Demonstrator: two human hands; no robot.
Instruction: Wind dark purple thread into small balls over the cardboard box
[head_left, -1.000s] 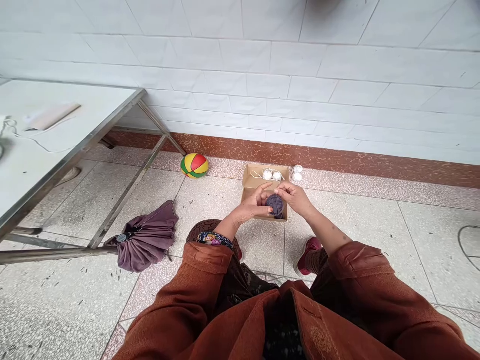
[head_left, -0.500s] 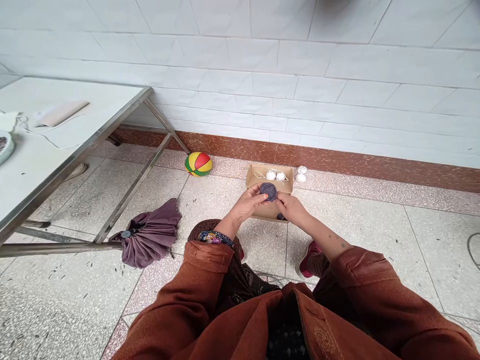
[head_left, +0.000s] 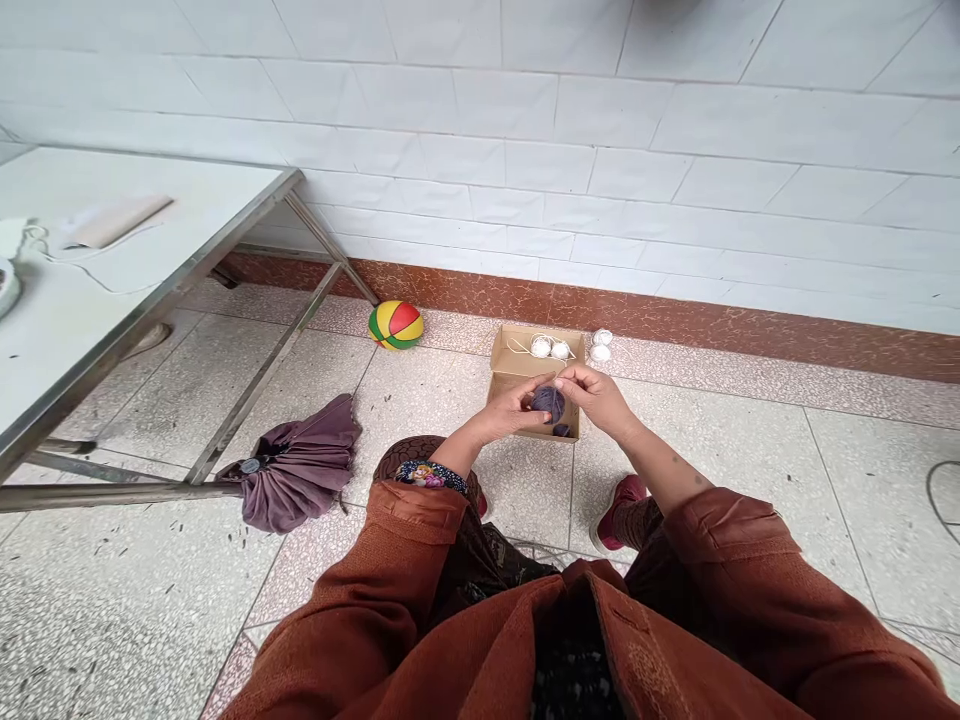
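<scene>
A dark purple yarn ball [head_left: 547, 404] rests in the fingers of my left hand [head_left: 511, 412], which is closed around its left side. My right hand [head_left: 596, 396] pinches at the ball's upper right edge, on a yarn strand that barely shows. Both hands are over an open cardboard box [head_left: 501, 388] on the floor. Inside its front half, just below the held ball, lies a smaller dark piece of yarn [head_left: 562, 430]. Two white yarn balls [head_left: 550, 347] with a loose strand sit in the box's back half.
More white yarn balls [head_left: 601, 346] lie right of the box. A colourful ball [head_left: 396, 325] stands by a metal-framed table [head_left: 217, 205] on the left. Near the table's leg lies a folded purple umbrella [head_left: 300, 465]. A tiled wall [head_left: 637, 190] rises behind.
My right hand has moved from the yarn ball's right side up to its top edge. The ball has shifted slightly right and down, and my left hand has turned with it.
</scene>
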